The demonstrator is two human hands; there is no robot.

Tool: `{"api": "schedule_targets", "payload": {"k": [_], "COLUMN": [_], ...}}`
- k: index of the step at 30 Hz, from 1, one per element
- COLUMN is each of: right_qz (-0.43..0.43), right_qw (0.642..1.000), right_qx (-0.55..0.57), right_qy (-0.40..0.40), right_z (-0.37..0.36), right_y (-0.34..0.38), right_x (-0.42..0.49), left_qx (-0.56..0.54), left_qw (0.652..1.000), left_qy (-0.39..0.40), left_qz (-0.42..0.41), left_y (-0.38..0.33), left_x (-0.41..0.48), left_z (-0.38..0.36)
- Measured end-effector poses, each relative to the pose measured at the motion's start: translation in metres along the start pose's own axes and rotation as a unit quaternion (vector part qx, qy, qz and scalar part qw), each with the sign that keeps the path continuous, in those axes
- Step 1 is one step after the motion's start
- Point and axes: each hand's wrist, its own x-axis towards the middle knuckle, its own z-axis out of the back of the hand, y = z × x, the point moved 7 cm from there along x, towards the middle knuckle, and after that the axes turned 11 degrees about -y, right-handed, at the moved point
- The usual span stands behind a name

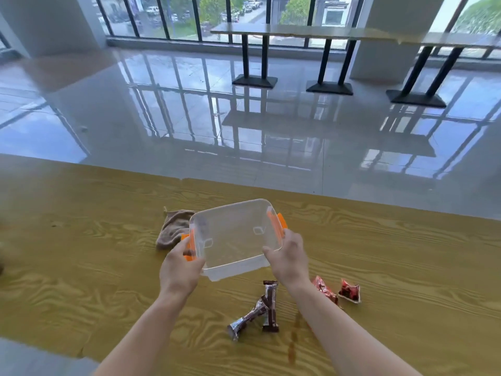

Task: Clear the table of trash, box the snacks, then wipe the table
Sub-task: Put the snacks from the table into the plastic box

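Note:
A clear plastic box [235, 234] with orange clips and its lid on sits at the middle of the wooden table [81, 253]. My left hand [180, 270] grips its near left corner at an orange clip. My right hand [288, 256] grips the near right edge of the lid. Two dark brown snack bars [269, 305] lie crossed in front of the box, between my forearms. Two red snack packets [349, 290] rest to the right, one partly hidden by my right wrist. A brown cloth [173, 229] lies crumpled behind the box's left side.
A brownish liquid streak [294, 340] runs down the tabletop near my right forearm. Beyond the table's far edge lies a glossy tiled floor with black-legged tables [254, 58] along the windows.

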Motion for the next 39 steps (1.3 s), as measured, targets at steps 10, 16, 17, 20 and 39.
{"api": "schedule_targets", "payload": {"k": [10,16,17,20,39], "right_qz": [0.001,0.009,0.001,-0.016,0.423], "right_qw": [0.998,0.999,0.999,1.000,0.804], "right_qx": [-0.040,0.005,0.012,-0.019,-0.333], "right_qy": [0.055,0.054,0.039,0.018,0.252], "right_z": [-0.043,-0.030,-0.022,-0.007,-0.087], "right_y": [0.003,-0.008,-0.015,-0.041,-0.042], "right_x": [-0.027,-0.027,-0.029,-0.045,-0.112], "left_qx": [0.052,0.126,0.145,0.165,0.297], "left_qw": [0.998,0.992,0.988,0.974,0.913], "left_qy": [0.029,0.005,-0.004,-0.031,0.068], "left_qz": [0.001,-0.032,-0.052,-0.151,-0.270], "left_y": [0.048,0.057,0.055,0.038,0.048], "left_x": [0.002,0.001,0.001,0.010,0.033], "left_z": [0.020,0.017,0.016,0.011,-0.048]}}
